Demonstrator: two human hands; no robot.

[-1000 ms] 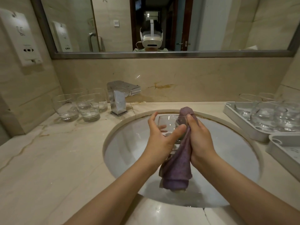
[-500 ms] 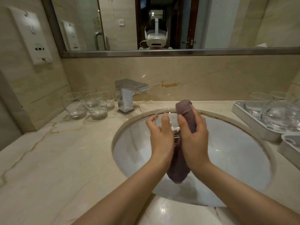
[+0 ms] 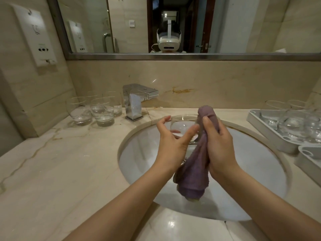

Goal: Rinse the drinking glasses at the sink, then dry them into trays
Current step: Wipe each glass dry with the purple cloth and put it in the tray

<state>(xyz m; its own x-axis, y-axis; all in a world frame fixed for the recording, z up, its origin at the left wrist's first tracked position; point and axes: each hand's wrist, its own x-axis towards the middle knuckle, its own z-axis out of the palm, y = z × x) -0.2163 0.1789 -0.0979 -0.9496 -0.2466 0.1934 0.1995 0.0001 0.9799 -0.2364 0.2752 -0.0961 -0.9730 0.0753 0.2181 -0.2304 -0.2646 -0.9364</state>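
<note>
A glass (image 3: 182,129) is held over the sink (image 3: 257,164), and the drying step is judged to be in hand. The left hand (image 3: 171,145) is curved around the near side of the glass, thumb and fingers spread and only lightly bent; whether the glass is firmly gripped or just steadied by it cannot be told. The right hand (image 3: 219,145) is closed around a purple cloth (image 3: 192,173), which is bunched against the right side of the glass, its upper end rising above the rim and its lower end hanging into the basin.

For the next move, a turn of the glass against the cloth seems called for, so that the rest of the wall is wiped, and then a carry to the right, where a tray (image 3: 260,126) already filled with glasses is set beside a second tray (image 3: 307,157). A firmer hold by the left hand would be wanted before the cloth is taken away, since wet glass is likely to slip.

A pale veined stone counter (image 3: 60,171) is seen around the sink. A group of glasses (image 3: 97,110) is stood left of the tap (image 3: 137,100), apparently not yet dried. A mirror (image 3: 191,23) is mounted above the backsplash, and a white wall unit (image 3: 34,35) is fixed on the left wall.
</note>
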